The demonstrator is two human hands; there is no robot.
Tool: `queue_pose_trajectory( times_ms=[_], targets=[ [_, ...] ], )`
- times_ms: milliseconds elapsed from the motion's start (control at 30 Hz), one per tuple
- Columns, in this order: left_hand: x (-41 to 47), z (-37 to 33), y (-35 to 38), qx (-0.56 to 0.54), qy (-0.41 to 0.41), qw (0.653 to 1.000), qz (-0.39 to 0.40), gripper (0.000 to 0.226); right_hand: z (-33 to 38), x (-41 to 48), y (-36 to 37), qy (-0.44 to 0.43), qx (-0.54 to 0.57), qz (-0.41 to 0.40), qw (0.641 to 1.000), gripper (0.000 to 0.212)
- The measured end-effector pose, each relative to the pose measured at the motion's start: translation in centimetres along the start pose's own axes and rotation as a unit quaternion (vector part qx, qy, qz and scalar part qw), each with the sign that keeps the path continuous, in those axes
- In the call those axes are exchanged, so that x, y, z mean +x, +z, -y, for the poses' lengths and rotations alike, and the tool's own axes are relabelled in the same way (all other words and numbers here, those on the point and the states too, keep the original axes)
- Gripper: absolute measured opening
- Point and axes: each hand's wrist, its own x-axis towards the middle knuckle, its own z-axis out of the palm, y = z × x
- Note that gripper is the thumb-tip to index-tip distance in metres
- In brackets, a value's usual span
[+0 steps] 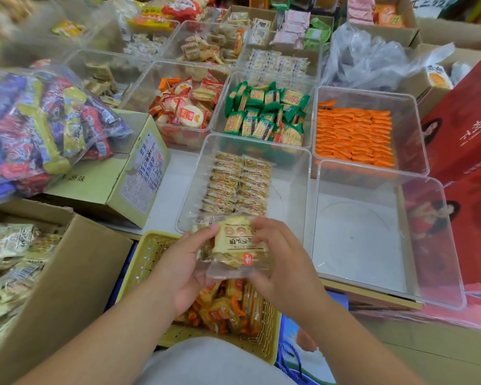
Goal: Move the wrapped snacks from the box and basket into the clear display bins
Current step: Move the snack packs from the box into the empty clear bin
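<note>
Crowded shop counter [172,173], clear bins [372,173]

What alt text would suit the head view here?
Both hands, left hand and right hand, hold a clear-wrapped snack pack above a yellow basket of snacks, just before a partly filled clear bin. An empty bin sits to its right.
</note>
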Motion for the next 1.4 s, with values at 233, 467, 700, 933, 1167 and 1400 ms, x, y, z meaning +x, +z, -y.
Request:
queue_pose_trajectory(
  times_ms=[233, 467, 700, 933, 1167, 1400],
  targets=[
    [1.1, 0.7, -0.2, 0.092, 0.08, 0.992, -0.035, 0.052, -0.3, 0.0, 0.6, -0.032, -0.088, 0.021, 0.995, 0.067],
    [3.6, 0.1, -1.7, 0.06, 0.068, 0.988, -0.126, 0.01, -5.9, 5.4, -4.1, 0.054, -0.221, 0.045, 0.973, 0.042],
    [4.4, 0.5, -3.2, 0.065, 0.069, 0.991, -0.091, 0.009, -9.1, 10.3, -3.6, 0.018, -0.483, 0.265, 0.835, 0.04],
    [4.8, 0.5, -4.1, 0.121, 0.073, 0.987, -0.075, 0.014, -10.6, 11.9, 0.0, 0.002, -0.55, 0.363, 0.752, 0.025],
    [5.0, 0.4, -4.7, 0.125, 0.061, 0.988, -0.061, 0.012, -10.8, 12.6, 1.9, 0.125, -0.461, 0.45, 0.755, 0.022],
    [4.8, 0.0, -4.5, 0.108, 0.057, 0.991, -0.053, 0.016, -10.8, 13.0, 3.1, 0.153, -0.442, 0.496, 0.732, 0.016]
  ],
)
